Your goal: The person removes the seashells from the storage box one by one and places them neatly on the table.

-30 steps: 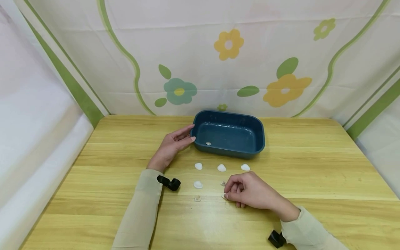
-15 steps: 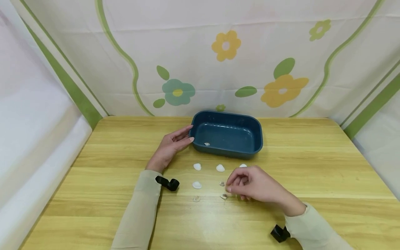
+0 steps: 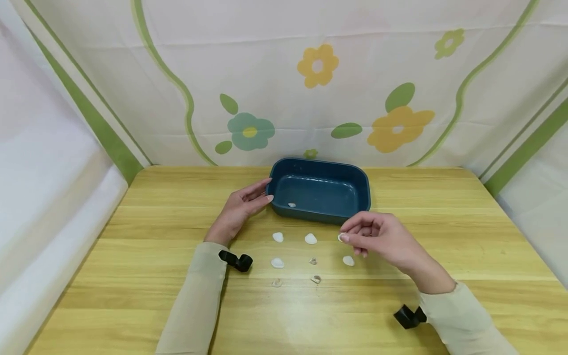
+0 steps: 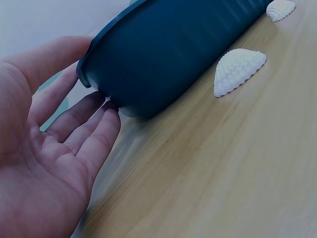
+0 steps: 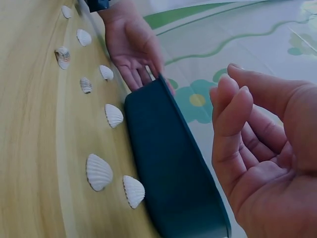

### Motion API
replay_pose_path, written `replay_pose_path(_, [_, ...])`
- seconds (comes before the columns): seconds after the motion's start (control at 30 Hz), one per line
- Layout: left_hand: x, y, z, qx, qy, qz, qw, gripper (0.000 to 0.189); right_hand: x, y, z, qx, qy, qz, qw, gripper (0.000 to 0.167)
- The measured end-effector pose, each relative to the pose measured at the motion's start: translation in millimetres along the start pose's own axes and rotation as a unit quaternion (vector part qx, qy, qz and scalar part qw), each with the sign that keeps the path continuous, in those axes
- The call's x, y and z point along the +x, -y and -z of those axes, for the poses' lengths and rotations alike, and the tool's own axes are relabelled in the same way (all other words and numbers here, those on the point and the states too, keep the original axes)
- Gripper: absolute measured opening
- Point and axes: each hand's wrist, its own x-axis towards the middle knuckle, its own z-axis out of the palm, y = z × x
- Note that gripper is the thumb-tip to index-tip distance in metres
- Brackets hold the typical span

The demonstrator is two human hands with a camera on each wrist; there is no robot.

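Note:
A dark blue basin (image 3: 319, 217) stands at the back of the table. My left hand (image 3: 239, 207) holds its left end, thumb at the rim and the other fingers against the outer wall. Over the far-right white seashell (image 3: 340, 237) is my right hand (image 3: 390, 239), fingers loosely bent; the right wrist view shows nothing between them. Two white shells, a left one (image 3: 277, 237) and a middle one (image 3: 310, 238), share that row. Nearer lie a white shell (image 3: 277, 263), a small mottled shell (image 3: 312, 261), another white shell (image 3: 348, 261) and two brownish shells (image 3: 315, 279) (image 3: 277, 282).
Inside the basin, near its left front corner, lies one small shell (image 3: 291, 204). A flowered cloth (image 3: 266, 74) hangs right behind the basin. Wood tabletop (image 3: 443, 236) extends to both sides of the hands.
My right hand has moved away from the nearest middle shell, up and right to the far-right one, uncovering a white shell in the middle row. My left hand stays on the basin.

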Motion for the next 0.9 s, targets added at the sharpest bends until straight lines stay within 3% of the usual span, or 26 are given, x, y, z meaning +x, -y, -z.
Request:
replay_pose_path(0.2, [-1.5, 0.0, 2.2, -0.003, 0.003, 0.005, 1.0000, 0.055, 19.3, 2.8, 2.1, -0.021, -0.007, -0.011, 0.9997, 0.019])
replay_pose_path(0.4, [-2.7, 1.0, 5.1, -0.005, -0.005, -0.001, 1.0000, 0.056, 67.5, 14.6, 9.4, -0.101, -0.010, -0.029, 0.9944, 0.020])
replay_pose_path(0.67, [-3.2, 4.7, 1.4, -0.002, -0.001, 0.003, 1.0000, 0.056, 132.6, 9.9, -3.7, -0.182, 0.058, -0.083, 0.9781, 0.021])
replay_pose_path(0.9, [1.1, 1.2, 0.2, 0.007, -0.008, -0.004, 0.9999, 0.055, 169.7, 9.0, -27.9, -0.238, 0.098, -0.071, 0.9637, 0.019])
